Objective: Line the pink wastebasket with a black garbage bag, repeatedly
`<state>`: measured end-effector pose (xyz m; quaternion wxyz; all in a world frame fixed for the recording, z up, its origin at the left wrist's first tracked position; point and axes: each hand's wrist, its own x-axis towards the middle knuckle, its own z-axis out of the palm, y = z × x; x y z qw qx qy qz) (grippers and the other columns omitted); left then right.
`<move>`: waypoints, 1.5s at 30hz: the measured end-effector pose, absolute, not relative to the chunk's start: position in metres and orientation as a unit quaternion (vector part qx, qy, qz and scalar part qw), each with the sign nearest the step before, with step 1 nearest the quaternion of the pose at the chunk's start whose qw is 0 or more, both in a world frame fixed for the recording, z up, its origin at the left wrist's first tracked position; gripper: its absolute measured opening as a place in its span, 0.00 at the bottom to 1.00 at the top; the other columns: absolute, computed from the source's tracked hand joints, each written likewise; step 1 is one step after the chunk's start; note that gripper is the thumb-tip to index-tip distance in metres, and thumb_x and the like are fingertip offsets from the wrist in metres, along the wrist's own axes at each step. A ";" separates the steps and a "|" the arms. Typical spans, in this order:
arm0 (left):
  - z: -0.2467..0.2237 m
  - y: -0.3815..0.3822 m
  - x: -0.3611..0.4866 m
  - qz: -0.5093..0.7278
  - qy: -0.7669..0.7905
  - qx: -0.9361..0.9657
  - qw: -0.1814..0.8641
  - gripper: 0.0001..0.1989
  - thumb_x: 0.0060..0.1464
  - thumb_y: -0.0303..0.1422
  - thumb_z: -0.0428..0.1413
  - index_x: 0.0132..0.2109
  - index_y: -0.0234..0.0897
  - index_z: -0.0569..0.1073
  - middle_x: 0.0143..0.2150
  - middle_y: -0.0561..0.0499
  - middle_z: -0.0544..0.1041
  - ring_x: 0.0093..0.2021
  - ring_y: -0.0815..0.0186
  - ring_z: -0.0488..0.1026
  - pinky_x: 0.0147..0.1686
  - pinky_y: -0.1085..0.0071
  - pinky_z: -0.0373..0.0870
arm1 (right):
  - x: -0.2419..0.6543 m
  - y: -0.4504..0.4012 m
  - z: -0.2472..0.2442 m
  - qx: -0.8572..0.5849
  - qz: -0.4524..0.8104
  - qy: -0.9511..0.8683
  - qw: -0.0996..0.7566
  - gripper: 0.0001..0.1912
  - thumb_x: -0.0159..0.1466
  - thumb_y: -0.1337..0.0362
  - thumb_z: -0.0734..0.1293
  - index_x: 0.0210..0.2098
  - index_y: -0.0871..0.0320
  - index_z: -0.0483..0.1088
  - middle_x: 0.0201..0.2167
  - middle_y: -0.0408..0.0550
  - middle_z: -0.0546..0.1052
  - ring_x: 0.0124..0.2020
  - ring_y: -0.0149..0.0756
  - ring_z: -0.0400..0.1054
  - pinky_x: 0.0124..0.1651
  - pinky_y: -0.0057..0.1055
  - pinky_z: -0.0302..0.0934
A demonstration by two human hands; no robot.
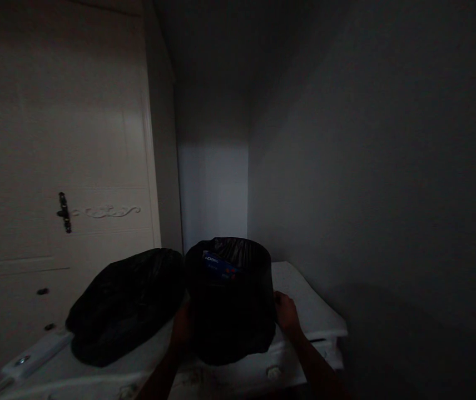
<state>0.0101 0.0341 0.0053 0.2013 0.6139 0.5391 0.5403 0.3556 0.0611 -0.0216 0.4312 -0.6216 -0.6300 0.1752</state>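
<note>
On the counter [300, 289], the upright black bag [233, 316] stood between your hands, its mouth open and not yet closed, a blue packet [218, 266] showing within. Your right hand [287, 314] had its fingers partly curled at the bag's side, grip unclear; your left hand's [182, 328] finger opening and hold were indeterminable. Beside it lay another dark bag [132, 305], closure unconfirmed.
</note>
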 end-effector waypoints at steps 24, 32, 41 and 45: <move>-0.003 0.039 0.009 0.532 0.548 0.619 0.184 0.19 0.51 0.42 0.52 0.40 0.37 0.83 0.42 0.39 0.86 0.43 0.47 0.84 0.46 0.55 0.81 | 0.354 0.056 -0.015 -0.633 0.178 -0.622 0.424 0.18 0.63 0.55 0.59 0.32 0.59 0.76 0.34 0.54 0.84 0.36 0.40 0.75 0.36 0.29 0.58; -0.003 0.040 0.008 0.534 0.542 0.621 0.187 0.18 0.51 0.43 0.52 0.38 0.37 0.81 0.42 0.38 0.86 0.43 0.46 0.84 0.49 0.53 0.80 | 0.354 0.059 -0.020 -0.618 0.177 -0.627 0.440 0.20 0.62 0.51 0.58 0.30 0.59 0.74 0.30 0.53 0.82 0.34 0.41 0.74 0.34 0.31 0.57; 0.003 0.036 0.011 0.521 0.552 0.620 0.196 0.15 0.51 0.38 0.52 0.38 0.37 0.81 0.41 0.40 0.86 0.43 0.49 0.84 0.46 0.57 0.80 | 0.354 0.057 -0.016 -0.629 0.166 -0.624 0.432 0.19 0.62 0.52 0.58 0.28 0.58 0.73 0.30 0.53 0.82 0.33 0.41 0.73 0.34 0.31 0.57; 0.005 0.035 0.012 0.515 0.557 0.621 0.195 0.15 0.50 0.37 0.53 0.37 0.36 0.81 0.40 0.39 0.86 0.43 0.49 0.84 0.46 0.58 0.80 | 0.354 0.060 -0.020 -0.634 0.162 -0.624 0.427 0.17 0.63 0.54 0.58 0.29 0.57 0.73 0.31 0.53 0.82 0.34 0.41 0.74 0.34 0.30 0.56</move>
